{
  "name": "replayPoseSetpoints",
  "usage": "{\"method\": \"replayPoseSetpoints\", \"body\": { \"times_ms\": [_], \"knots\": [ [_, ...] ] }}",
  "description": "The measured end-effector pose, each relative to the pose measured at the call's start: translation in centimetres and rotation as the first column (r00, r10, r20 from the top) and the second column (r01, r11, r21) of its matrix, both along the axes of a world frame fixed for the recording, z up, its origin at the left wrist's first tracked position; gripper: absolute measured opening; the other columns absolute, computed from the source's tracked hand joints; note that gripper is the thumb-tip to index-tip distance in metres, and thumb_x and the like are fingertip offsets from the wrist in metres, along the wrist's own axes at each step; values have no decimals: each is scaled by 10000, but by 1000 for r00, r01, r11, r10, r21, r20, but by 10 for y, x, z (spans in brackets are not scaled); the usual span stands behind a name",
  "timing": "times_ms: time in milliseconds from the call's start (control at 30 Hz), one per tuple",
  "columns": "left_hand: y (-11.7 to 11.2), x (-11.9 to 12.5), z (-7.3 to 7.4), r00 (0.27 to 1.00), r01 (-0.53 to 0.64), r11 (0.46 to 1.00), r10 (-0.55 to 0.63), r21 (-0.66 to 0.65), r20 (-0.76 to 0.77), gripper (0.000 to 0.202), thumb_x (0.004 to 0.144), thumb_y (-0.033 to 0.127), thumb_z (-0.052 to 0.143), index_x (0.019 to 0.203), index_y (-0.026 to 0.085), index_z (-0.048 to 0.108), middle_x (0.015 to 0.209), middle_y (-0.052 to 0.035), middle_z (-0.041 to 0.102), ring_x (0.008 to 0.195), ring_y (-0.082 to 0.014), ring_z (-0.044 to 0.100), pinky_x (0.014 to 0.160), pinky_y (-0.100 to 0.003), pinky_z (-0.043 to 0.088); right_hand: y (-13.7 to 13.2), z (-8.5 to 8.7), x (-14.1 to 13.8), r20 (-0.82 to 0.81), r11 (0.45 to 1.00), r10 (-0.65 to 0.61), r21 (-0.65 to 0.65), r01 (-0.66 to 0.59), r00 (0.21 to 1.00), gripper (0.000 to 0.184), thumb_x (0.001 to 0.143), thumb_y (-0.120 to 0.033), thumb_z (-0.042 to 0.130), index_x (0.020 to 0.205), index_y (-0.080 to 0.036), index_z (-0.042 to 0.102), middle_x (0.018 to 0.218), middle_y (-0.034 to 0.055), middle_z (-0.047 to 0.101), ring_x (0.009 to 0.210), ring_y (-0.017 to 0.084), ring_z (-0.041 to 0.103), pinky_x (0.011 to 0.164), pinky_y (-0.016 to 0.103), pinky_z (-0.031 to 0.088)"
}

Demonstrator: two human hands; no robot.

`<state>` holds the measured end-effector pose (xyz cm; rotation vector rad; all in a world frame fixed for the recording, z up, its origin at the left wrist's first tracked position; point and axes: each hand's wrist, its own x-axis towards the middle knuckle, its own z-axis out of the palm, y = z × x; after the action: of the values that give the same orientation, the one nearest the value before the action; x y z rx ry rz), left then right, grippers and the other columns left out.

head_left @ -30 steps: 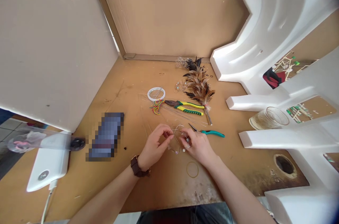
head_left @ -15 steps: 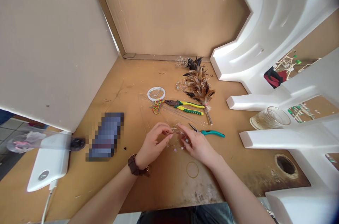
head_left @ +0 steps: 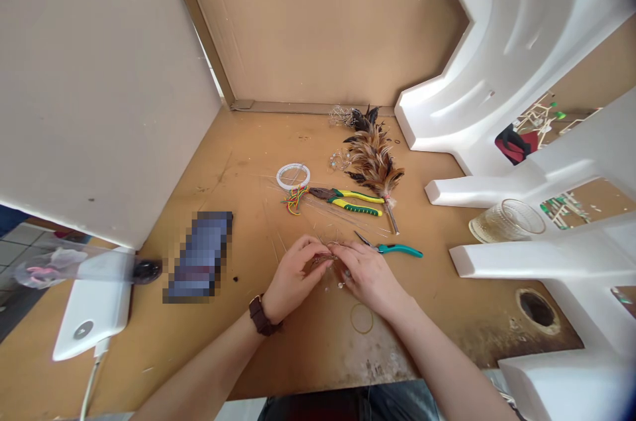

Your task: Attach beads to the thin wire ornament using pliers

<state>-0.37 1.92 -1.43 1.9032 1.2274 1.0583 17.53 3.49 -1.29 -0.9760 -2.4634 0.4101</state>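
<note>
Head view: the beaded wire (head_left: 340,285), thin, with small round shiny beads, sits between the 2 hands, above the worn brown tabletop (head_left: 298,361). The left hand (head_left: 297,275) pinches it, grip nearly closed; the right hand (head_left: 370,275) curls its grip over the other side. Compared with 0.5 s earlier, the fingertips are closer together, hiding more wire.

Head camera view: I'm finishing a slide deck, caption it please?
Left hand and right hand hold beaded wire over a brown table, green-and-yellow pliers and a feather duster beyond.
</note>
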Motion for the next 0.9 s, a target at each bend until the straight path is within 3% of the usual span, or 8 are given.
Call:
{"method": "replayPoseSetpoints", "body": {
  "times_ms": [233,433,533,733,833,900],
  "knots": [
    [0,1,-5,1000,-28,999,28,35,-2,102,836,159,505,868,194,596,854,-22,500,808,-131,507,723,-253,436,-2,-6,-2,-8,1000,-16,-27,15,1000,348,833,-92,423,1167,-163,487,1116,113,605,1056,206,528,869,352,430],
    [-2,0,-7,997,13,992,-4,123,-71,152,848,146,476,922,195,599,842,-29,515,775,-128,505,687,-247,436,-2,-5,-3,-9,988,-25,-152,23,1000,307,778,-67,459,1053,-181,537,862,56,644,809,177,578,713,282,442],
    [-1,-1,-5,993,24,989,-7,149,-117,157,844,157,487,939,195,606,857,-38,523,796,-138,503,704,-258,432,-2,-3,-2,-22,983,-42,-181,37,999,335,773,-63,447,1066,-198,539,889,48,651,822,179,584,723,283,442],
    [4,-5,-2,998,-24,999,26,-35,55,188,879,228,441,879,179,622,834,-38,549,787,-136,530,714,-249,429,3,-5,6,-170,969,-73,-246,29,983,544,747,-45,419,1262,-223,419,1195,63,571,1061,172,540,897,327,424],
    [6,-5,-3,983,-87,990,103,-112,149,218,879,269,445,849,170,637,752,-21,550,700,-125,532,663,-241,424,5,-6,9,-293,922,-152,-386,29,944,524,804,-87,390,1300,-255,361,1127,45,610,972,151,587,849,320,455],
    [7,-5,-3,970,-112,984,138,-139,199,228,879,281,444,856,169,642,719,-11,542,663,-118,527,644,-238,422,6,-5,10,-383,868,-236,-497,15,893,405,852,-146,368,1242,-240,426,1018,43,653,866,146,616,802,314,473]
  ]
}}
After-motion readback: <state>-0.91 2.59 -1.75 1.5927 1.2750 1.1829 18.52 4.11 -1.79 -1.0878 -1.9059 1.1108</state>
